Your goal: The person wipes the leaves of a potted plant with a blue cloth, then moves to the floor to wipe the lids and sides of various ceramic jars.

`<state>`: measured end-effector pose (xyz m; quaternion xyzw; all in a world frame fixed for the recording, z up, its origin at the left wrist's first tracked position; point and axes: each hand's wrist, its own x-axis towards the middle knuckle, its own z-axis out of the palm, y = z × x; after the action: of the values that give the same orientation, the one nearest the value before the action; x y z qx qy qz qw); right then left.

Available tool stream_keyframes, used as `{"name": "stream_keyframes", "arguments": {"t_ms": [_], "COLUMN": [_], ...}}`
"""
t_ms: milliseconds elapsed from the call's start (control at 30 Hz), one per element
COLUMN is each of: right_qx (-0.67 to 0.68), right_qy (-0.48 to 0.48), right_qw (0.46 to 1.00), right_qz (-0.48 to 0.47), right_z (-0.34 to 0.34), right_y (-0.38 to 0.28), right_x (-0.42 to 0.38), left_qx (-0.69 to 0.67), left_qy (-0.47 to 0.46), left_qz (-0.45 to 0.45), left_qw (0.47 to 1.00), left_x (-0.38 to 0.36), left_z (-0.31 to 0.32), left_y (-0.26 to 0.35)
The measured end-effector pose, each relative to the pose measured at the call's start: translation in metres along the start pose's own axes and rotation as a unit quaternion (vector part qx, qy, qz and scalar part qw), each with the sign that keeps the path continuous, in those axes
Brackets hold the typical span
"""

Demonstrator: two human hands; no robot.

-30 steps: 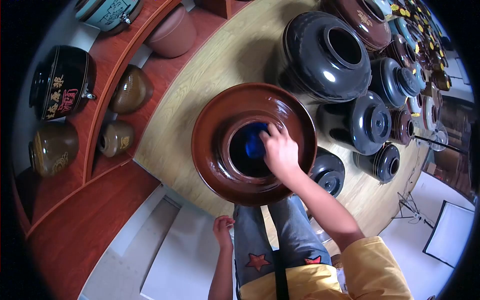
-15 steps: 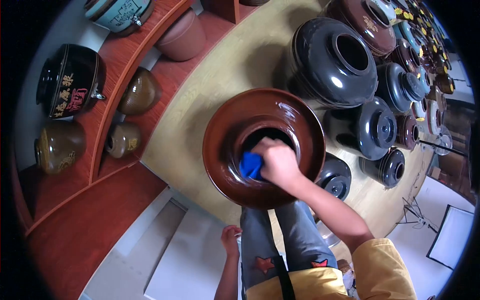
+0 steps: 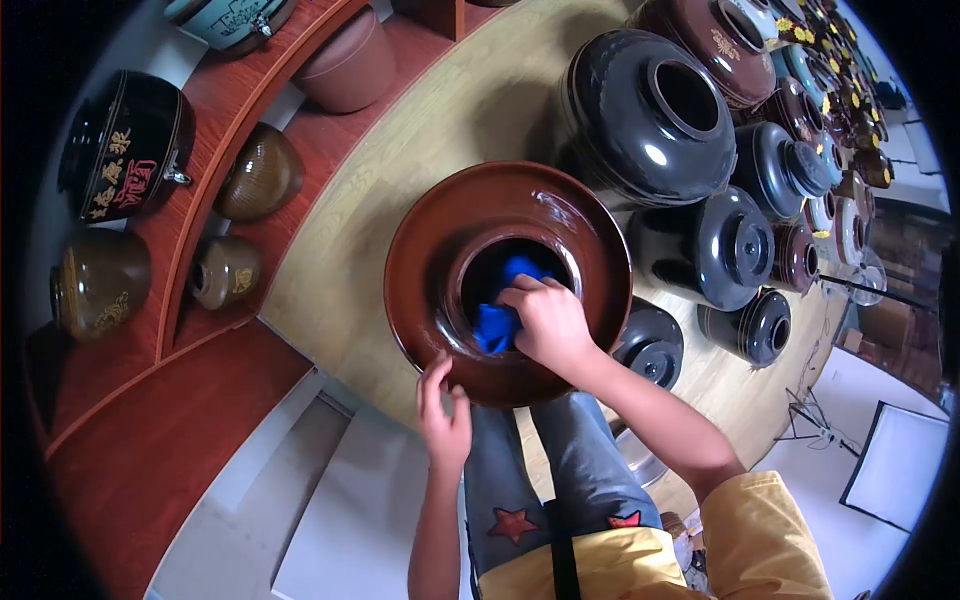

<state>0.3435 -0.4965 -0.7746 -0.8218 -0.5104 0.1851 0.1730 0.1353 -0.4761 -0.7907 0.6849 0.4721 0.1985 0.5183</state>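
In front of my legs stands a large brown glazed jar (image 3: 425, 225) with a wide flared rim and a dark round mouth. My right hand (image 3: 550, 322) is over the near side of the mouth, fingers closed on a blue cloth (image 3: 493, 328). Part of the cloth lies against the inner lip and part hangs into the dark opening. At the jar's near left edge is my left hand (image 3: 442, 412), its fingers apart and fingertips right at the rim, holding nothing. The inside of the jar is mostly dark.
Big black jars (image 3: 650, 115) crowd the floor to the right, with many more behind. A red wooden shelf (image 3: 215, 190) on the left carries several jars and a plain reddish pot (image 3: 350, 65). A light panel (image 3: 893, 465) on a stand is at the lower right.
My left hand has risen from beside my leg to the jar's rim. The blue cloth is more spread out, partly inside the mouth, under my right hand. The view has shifted slightly.
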Motion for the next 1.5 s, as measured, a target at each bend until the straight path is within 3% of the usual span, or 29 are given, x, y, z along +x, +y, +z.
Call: {"name": "stream_keyframes", "arguments": {"t_ms": [33,67,100,167,200,233,300,333,367,433,500,533,600,633,700,767,800,833,933,1033,1133,1200,1433,1500], "right_qx": [0.106,0.162,0.146,0.037,-0.047,-0.045,-0.021,0.063,0.114,0.073,0.119,0.163,0.367,0.482,0.703,0.823,0.825,0.885,0.892,0.915,0.891,0.925,0.931,0.908], "right_qy": [-0.008,0.062,0.098,0.087,0.053,0.054,-0.009,-0.018,0.019,0.144,0.118,0.117,0.101,0.110,0.109,0.077,0.052,0.019,0.000,0.015,0.053,0.026,0.010,0.026], "right_qw": [0.994,0.985,0.984,0.989,0.990,0.990,0.999,0.998,0.993,0.985,0.974,0.971,0.895,0.819,0.569,0.361,0.373,0.280,0.262,0.208,0.276,0.218,0.194,0.228], "right_qz": [-0.017,-0.015,0.014,0.116,0.124,0.123,0.029,0.015,0.019,0.065,0.155,0.128,0.231,0.291,0.412,0.431,0.422,0.372,0.369,0.346,0.355,0.310,0.309,0.351], "right_z": [0.000,0.007,0.004,-0.006,-0.012,-0.014,-0.017,-0.016,-0.019,-0.018,-0.038,-0.043,-0.052,-0.058,-0.056,-0.026,-0.020,-0.018,-0.007,-0.002,-0.006,-0.009,-0.017,-0.014], "right_y": [0.001,0.008,0.009,0.008,0.004,-0.001,-0.010,-0.014,-0.015,-0.005,0.005,0.017,0.032,0.035,0.048,0.069,0.066,0.064,0.071,0.072,0.072,0.077,0.069,0.066], "right_x": [0.005,0.011,0.016,0.016,0.013,0.008,-0.001,0.003,0.008,0.015,0.000,-0.015,-0.048,-0.058,-0.082,-0.102,-0.106,-0.108,-0.117,-0.117,-0.116,-0.118,-0.114,-0.118], "left_qx": [0.021,0.009,-0.002,0.005,0.009,0.013,-0.007,-0.059,-0.110,-0.103,-0.085,-0.094,-0.080,-0.086,-0.123,-0.155,-0.157,-0.165,-0.167,-0.162,-0.158,-0.151,-0.239,-0.255], "left_qy": [-0.012,-0.031,-0.049,-0.054,-0.058,-0.062,-0.050,-0.031,-0.011,0.005,-0.013,0.003,0.028,0.048,0.055,0.059,0.055,0.055,0.048,0.040,0.027,0.016,-0.026,-0.076], "left_qz": [0.046,0.046,0.045,0.035,0.026,0.017,0.018,0.001,-0.016,-0.017,-0.024,-0.015,-0.020,-0.030,-0.059,-0.067,-0.064,-0.087,-0.106,-0.099,-0.105,-0.112,-0.146,-0.168], "left_qw": [0.999,0.998,0.998,0.998,0.998,0.998,0.999,0.998,0.994,0.995,0.996,0.995,0.996,0.995,0.989,0.984,0.984,0.981,0.979,0.981,0.982,0.982,0.960,0.949], "left_x": [0.016,0.027,0.035,0.042,0.044,0.046,0.045,0.043,0.041,0.039,0.036,0.036,0.034,0.033,0.031,0.029,0.030,0.030,0.031,0.031,0.030,0.027,0.011,0.005], "left_z": [0.010,0.018,0.023,0.029,0.028,0.028,0.029,0.030,0.031,0.023,0.009,0.004,-0.006,-0.008,-0.011,-0.008,-0.005,-0.003,0.001,0.000,0.000,0.001,0.021,0.029], "left_y": [0.012,0.014,0.016,0.006,0.003,0.000,-0.005,-0.008,-0.011,0.001,0.002,0.003,-0.002,-0.004,-0.009,-0.010,-0.007,-0.002,0.005,0.002,-0.001,0.000,0.000,0.004]}}
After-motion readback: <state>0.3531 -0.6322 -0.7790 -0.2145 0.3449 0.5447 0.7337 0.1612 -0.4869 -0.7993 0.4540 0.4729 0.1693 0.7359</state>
